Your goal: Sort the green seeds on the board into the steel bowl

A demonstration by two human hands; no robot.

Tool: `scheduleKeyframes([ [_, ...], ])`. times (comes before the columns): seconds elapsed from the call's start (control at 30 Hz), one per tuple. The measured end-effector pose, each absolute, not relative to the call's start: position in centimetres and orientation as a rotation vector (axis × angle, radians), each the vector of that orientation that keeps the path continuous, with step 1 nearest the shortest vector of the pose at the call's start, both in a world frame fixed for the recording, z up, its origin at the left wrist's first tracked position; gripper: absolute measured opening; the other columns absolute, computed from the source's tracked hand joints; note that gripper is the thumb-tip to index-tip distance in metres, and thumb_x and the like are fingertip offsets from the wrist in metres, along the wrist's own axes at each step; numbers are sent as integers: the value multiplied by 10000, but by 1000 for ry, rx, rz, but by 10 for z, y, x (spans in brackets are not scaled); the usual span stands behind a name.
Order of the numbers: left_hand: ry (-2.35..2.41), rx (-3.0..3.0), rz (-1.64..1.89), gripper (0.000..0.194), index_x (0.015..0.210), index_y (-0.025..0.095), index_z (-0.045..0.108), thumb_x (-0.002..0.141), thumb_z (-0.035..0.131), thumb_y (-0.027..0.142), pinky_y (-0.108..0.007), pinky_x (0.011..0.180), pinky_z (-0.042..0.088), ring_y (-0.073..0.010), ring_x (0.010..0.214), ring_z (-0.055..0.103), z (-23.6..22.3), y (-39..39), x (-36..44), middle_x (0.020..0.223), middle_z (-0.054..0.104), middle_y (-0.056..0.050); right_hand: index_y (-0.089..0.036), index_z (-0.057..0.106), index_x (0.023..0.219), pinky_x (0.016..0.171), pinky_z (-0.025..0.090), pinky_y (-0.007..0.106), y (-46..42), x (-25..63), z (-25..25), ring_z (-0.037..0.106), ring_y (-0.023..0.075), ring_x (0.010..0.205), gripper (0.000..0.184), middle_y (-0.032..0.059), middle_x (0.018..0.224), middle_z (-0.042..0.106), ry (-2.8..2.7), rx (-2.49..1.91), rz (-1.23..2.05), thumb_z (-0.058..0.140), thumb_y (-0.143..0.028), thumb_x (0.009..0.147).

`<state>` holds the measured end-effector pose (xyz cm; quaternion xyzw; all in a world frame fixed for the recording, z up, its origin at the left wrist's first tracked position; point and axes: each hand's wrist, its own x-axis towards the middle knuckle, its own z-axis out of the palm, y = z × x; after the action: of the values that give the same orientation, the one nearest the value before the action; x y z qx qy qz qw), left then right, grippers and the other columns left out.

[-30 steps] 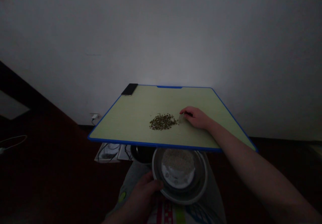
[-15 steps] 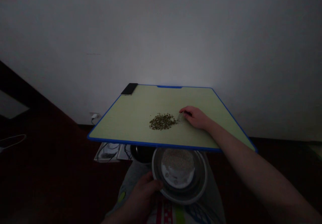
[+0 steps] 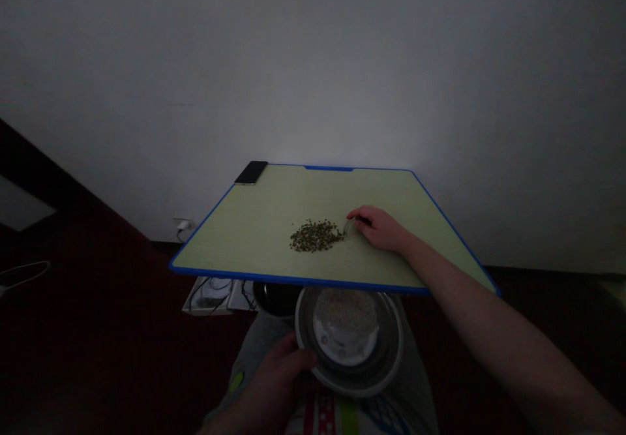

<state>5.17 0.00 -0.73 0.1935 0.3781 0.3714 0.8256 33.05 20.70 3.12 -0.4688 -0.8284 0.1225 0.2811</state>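
A pale green table (image 3: 254,226) with a blue rim carries a small heap of dark green beans (image 3: 315,235) near its middle. My right hand (image 3: 379,227) rests on the table just right of the heap, fingers curled around a small clear object (image 3: 349,227) that touches the heap's edge. Below the table's front edge, my left hand (image 3: 276,376) grips the left rim of a metal bowl (image 3: 391,363) on my lap. The bowl holds pale grains (image 3: 346,311).
A black phone (image 3: 251,172) lies on the table's far left corner. A dark pot (image 3: 274,298) and a white tray with cables (image 3: 212,293) sit on the floor under the table. A wall socket (image 3: 184,225) is low on the white wall.
My right hand has crept slightly left toward the bean heap. My left hand and the bowl have stayed still.
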Motion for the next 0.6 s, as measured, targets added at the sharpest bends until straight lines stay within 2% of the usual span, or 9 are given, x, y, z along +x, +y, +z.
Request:
scheduleKeyframes([
  [0.3,771,411,785,261,957,137,792,697,769,132,-450,990,569,-326,1028,775,-20,0,49,940,846,-126,-165,729,1103,899,506,363,206,329,32,664,223,958,295,111,1035,745,-2229,-1236,329,531,-114,892],
  [0.6,843,437,783,273,946,143,792,674,776,150,-445,968,577,-320,1011,776,-12,0,49,941,845,-117,-182,735,1083,852,507,358,206,329,31,654,216,893,285,94,979,739,-2246,-1191,326,537,-112,891],
])
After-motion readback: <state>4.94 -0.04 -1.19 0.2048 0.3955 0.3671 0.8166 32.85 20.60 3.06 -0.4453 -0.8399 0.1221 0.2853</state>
